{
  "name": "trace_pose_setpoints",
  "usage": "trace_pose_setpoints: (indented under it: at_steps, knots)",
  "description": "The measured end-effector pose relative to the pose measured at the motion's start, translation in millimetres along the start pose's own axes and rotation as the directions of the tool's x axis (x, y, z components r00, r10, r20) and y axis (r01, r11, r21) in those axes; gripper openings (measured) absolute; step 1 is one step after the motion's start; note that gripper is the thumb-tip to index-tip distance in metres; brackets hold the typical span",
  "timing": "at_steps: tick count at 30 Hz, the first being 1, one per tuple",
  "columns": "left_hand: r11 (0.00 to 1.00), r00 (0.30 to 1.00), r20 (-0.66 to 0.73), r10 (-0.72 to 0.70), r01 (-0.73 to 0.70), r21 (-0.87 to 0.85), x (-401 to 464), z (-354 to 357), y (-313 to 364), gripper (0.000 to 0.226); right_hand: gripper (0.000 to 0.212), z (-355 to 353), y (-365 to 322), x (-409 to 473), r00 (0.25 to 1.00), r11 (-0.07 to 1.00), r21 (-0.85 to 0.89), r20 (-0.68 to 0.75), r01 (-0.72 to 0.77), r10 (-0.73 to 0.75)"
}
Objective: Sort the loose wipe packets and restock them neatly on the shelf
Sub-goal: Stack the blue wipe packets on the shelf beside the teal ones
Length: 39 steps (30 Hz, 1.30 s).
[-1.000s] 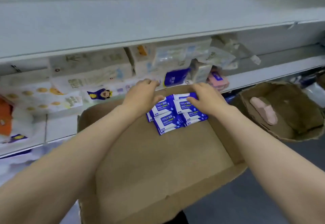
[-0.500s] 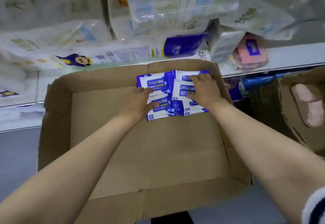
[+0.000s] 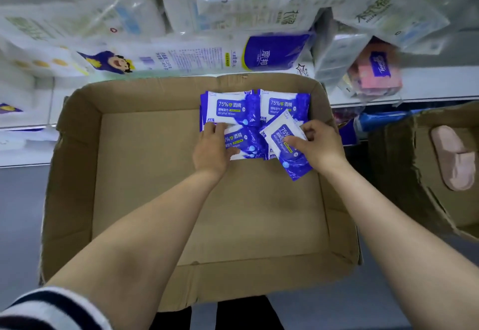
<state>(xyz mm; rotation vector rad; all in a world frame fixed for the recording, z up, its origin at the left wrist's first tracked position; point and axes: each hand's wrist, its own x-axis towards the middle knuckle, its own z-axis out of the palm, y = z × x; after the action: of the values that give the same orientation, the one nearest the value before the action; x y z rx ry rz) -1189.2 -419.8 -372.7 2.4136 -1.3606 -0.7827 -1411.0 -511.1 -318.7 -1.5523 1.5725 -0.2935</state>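
brown cardboard box (image 3: 145,200) sits closest, wide and shallow, with both bare arms reaching over it. the left hand (image 3: 212,148) presses down on the pile of blue and white wipe packets (image 3: 233,111) in the far right corner of the box, fingers mostly flat. the right hand (image 3: 318,145) pinches one tilted packet (image 3: 287,148) between thumb and fingers, lying on top of the pile. behind the box, the white shelf (image 3: 427,80) holds big soft tissue packs (image 3: 233,52). a second box (image 3: 414,174) stands to the right.
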Motion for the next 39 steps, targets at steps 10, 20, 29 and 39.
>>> trace_pose_setpoints:
  at_steps: [10,20,29,39]
  knots:
    - [0.976,0.982,0.071,-0.175,0.182,-0.12,-38,-37,-37,0.033,0.026,13,-23,-56,0.999,0.987,0.162,-0.031,-0.012,0.017]
    - [0.828,0.989,-0.131,-0.072,-0.014,-0.561,-116,-194,-163,0.033,0.023,117,-170,-148,0.988,0.965,0.212,-0.014,0.152,-0.152]
    - [0.787,0.94,-0.34,0.001,-0.211,-0.579,-187,-377,-306,0.02,0.022,250,-347,-254,0.92,0.86,0.338,-0.055,0.383,-0.388]
    - [0.854,0.836,-0.545,0.06,-0.326,-0.405,-165,-523,-381,0.02,0.021,319,-508,-267,0.788,0.733,0.305,-0.117,0.608,-0.605]
